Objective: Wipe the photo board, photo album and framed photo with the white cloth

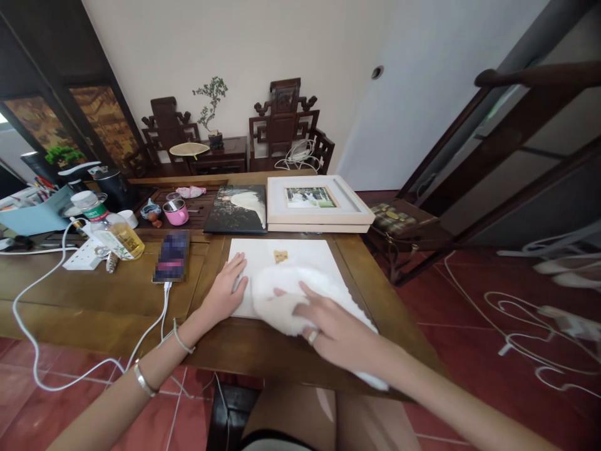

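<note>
Head view: wooden table [117,294], white cloth [275,313], red floor [446,300]

Pale plaster wall [263,44]; two carved dark-wood chairs [282,125] against it, red tiled floor [469,313], dark wooden stair rail [539,75] at right

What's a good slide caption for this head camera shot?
Right hand presses a white cloth onto a white board on a wooden table, left hand flat on its edge.

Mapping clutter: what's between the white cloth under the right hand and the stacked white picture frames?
In the head view: the flat white board, bare but for a small tan patch, then a narrow strip of brown wooden table.
</note>
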Tool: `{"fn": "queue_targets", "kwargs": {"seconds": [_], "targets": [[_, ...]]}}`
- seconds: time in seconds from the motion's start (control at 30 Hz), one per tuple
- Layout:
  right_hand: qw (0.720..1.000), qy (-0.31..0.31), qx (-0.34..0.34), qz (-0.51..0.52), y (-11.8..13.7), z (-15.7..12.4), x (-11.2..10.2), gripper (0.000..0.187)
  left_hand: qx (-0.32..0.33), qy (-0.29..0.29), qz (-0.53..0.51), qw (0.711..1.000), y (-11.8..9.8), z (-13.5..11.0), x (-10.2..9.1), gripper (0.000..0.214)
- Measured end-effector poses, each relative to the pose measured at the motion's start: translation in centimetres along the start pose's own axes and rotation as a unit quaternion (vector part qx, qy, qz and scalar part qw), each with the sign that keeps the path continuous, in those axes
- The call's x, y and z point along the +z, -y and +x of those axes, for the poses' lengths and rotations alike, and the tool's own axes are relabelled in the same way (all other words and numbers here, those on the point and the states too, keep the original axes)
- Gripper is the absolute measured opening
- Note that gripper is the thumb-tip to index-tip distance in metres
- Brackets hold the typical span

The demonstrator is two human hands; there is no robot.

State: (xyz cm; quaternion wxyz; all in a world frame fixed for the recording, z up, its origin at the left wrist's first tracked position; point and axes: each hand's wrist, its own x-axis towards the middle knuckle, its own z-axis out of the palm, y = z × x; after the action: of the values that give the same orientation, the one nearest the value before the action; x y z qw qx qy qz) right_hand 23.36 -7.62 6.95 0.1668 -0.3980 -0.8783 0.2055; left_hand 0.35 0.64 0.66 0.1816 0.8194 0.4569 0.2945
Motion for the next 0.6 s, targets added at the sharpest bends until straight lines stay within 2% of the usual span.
{"fn": "queue_targets", "kwargs": {"seconds": [0.17, 0.23, 0.3, 0.4, 0.5, 0.6], "targets": [[0.997, -0.051, 0.049, -0.04, -4.3, 5.8, -1.4, 0.026, 0.005, -0.005, -0.008, 1.0, 0.0, 0.0, 0.0, 0.043], [0.995, -0.065, 0.054, -0.045, -5.1, 7.6, -1.4, 0.026, 0.006, -0.004, -0.01, 1.0, 0.0, 0.0, -0.1, 0.043], [0.995, -0.071, 0.049, -0.05, -5.0, 8.2, -0.9, 0.026, 0.005, -0.001, -0.011, 1.0, 0.0, 0.0, -0.1, 0.043], [0.997, -0.053, 0.026, -0.053, -3.2, 6.5, 0.6, 0.025, 0.004, 0.0, -0.008, 1.0, 0.0, 0.0, -0.1, 0.044], [0.999, -0.022, -0.014, -0.046, -0.5, 2.7, 2.1, 0.028, 0.005, 0.005, -0.002, 1.0, 0.0, 0.0, 0.0, 0.044], [0.998, 0.01, -0.048, -0.027, 1.6, -0.4, 2.3, 0.029, 0.013, 0.004, 0.0, 1.0, 0.1, 0.0, 0.0, 0.045]]}}
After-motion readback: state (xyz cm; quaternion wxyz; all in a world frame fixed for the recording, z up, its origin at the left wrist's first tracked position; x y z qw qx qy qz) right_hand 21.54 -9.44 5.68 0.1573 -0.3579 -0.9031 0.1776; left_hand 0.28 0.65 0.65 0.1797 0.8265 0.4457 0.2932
